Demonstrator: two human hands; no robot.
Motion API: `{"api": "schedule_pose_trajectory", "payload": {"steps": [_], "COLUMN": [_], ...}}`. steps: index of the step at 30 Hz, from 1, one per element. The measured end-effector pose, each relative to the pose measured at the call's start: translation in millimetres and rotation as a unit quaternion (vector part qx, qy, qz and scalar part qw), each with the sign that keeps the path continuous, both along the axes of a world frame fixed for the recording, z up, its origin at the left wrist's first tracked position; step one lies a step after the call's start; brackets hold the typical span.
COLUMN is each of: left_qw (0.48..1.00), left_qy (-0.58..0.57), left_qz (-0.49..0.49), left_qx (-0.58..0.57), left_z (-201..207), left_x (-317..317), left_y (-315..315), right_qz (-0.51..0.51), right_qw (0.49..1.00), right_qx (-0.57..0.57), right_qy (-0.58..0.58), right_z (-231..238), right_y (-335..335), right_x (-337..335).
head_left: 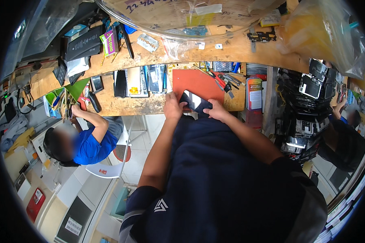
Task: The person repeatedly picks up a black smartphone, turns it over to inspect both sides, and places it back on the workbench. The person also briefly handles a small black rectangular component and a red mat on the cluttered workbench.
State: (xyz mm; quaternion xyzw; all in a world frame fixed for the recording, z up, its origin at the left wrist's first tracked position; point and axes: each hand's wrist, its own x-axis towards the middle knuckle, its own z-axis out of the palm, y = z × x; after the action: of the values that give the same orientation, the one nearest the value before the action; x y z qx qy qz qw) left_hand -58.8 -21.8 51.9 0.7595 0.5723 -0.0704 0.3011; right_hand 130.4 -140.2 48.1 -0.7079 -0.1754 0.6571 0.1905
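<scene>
Between my two hands a dark smartphone point(195, 103) is held tilted, its glossy screen catching a white reflection. My left hand point(173, 106) grips its left end, and my right hand point(216, 110) closes on the lower right edge with the thumb on top. Beneath and beyond the phone lies an orange-red work mat point(198, 79) at the front of the wooden bench. Just past the mat's right side is a cluster of screwdrivers and tweezers point(227, 83). Left of the mat are several phones and phone parts point(155, 79).
A raised wooden shelf point(247, 48) crosses above the bench, with a large round clear cover point(190, 20) on it. A tall pile of phone frames point(308, 113) stands at the right. At left a person in a blue shirt point(91, 141) sits near a green tool holder point(75, 91).
</scene>
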Motion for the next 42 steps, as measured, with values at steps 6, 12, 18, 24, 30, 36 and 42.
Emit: {"api": "schedule_pose_trajectory", "payload": {"steps": [6, 12, 18, 24, 30, 36, 42], "left_qw": [0.979, 0.947, 0.935, 0.919, 0.922, 0.887, 0.868], "left_qy": [0.059, 0.157, 0.157, 0.130, 0.090, -0.001, 0.053], "left_qz": [-0.191, -0.279, -0.314, -0.366, -0.377, -0.462, -0.491], "left_qx": [-0.030, 0.004, -0.052, -0.060, -0.022, -0.026, -0.049], "left_z": [-10, -10, -14, -9, -26, -27, -18], "left_x": [13, 27, 32, 29, 22, 14, 25], "left_y": [29, 31, 45, 53, 47, 51, 53], "right_qz": [0.075, 0.032, -0.009, -0.034, -0.093, -0.164, -0.238], "right_qw": [0.982, 0.961, 0.936, 0.924, 0.902, 0.863, 0.842], "right_qx": [0.096, -0.060, -0.074, -0.100, -0.112, -0.133, -0.179], "right_qy": [-0.141, -0.266, -0.345, -0.368, -0.406, -0.459, -0.450], "right_z": [-16, 12, 2, 8, 1, -2, 3], "right_y": [-11, 28, 33, 38, 41, 41, 44], "right_x": [4, -35, -59, -70, -87, -105, -120]}}
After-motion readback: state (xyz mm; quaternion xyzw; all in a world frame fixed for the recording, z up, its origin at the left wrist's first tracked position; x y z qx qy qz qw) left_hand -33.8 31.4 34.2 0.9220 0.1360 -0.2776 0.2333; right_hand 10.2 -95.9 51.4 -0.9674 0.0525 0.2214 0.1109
